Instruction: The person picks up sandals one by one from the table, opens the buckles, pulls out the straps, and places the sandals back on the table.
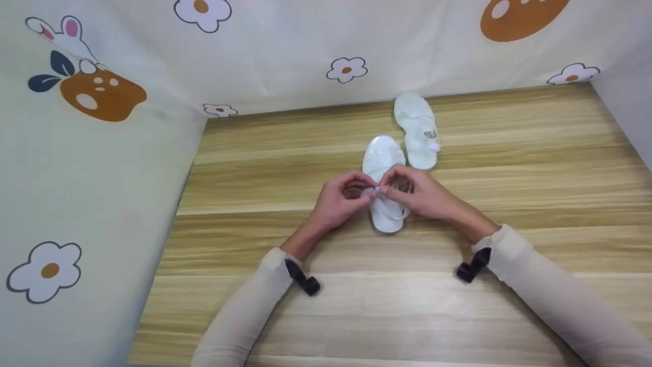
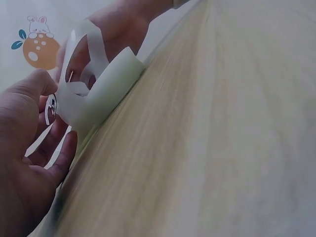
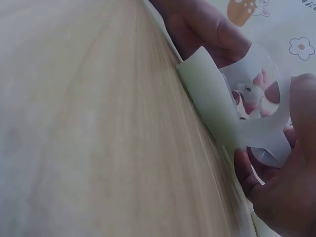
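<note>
A white sandal [image 1: 383,153] lies on the wooden surface, toe away from me and heel toward me. Over its strap my left hand [image 1: 337,202] and right hand [image 1: 430,196] meet, thumbs and fingertips pinching the strap ends. A loop of the strap [image 2: 100,47] stands up above the heel [image 2: 111,86] in the left wrist view. Beside the left fingers shows a round silvery piece [image 2: 51,108]. From the right wrist, the translucent strap [image 3: 266,126] partly covers the left fingertips. The exact fastening point is hidden by the fingers.
A second white sandal [image 1: 417,120], with a silvery ornament [image 1: 431,134] on its strap, lies behind and to the right, close to the back wall. Patterned cloth [image 1: 285,56] borders the wood-grain surface [image 1: 254,168] at the back and left. Black wrist-camera mounts [image 1: 309,285] jut from both sleeves.
</note>
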The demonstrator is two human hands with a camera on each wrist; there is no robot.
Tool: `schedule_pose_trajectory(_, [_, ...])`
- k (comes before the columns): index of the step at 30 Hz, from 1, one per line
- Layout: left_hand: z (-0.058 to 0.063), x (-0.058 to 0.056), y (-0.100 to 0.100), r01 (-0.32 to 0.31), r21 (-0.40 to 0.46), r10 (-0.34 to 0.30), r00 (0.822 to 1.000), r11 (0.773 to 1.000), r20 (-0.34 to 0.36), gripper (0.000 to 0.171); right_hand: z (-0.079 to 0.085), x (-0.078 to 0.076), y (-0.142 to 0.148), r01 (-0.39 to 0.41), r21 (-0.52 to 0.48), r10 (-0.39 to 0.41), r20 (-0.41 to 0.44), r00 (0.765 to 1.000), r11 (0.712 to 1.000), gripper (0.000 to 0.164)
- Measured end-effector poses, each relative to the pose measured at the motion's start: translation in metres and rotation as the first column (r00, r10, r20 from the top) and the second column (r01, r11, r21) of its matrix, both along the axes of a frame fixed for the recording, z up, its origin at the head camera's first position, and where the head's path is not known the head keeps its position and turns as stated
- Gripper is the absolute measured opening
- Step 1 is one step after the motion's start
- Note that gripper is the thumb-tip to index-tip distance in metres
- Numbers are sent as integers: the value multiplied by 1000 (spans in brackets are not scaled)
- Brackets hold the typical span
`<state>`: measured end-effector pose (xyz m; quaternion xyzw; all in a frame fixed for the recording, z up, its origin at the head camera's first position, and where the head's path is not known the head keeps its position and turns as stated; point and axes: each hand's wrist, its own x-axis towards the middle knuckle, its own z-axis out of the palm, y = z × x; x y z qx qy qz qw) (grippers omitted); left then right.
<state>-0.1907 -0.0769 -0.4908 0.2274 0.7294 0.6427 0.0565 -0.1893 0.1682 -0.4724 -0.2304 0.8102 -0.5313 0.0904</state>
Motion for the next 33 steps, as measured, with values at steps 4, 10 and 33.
schedule_pose_trajectory(4, [0,-1,0,10,3,-10,1000,1000,-2,20,0,0,0,5,-30,-5,-12,1000,1000,19])
schedule_pose_trajectory(10, [0,-1,0,6,-4,-6,1000,1000,3,19,0,0,-1,1,-50,-2,-17,1000,999,14])
schedule_pose_trajectory(33, [-1,-1,-1,-3,-4,3,999,1000,33,20,1,-2,4,-109,-14,109,-18,994,994,17])
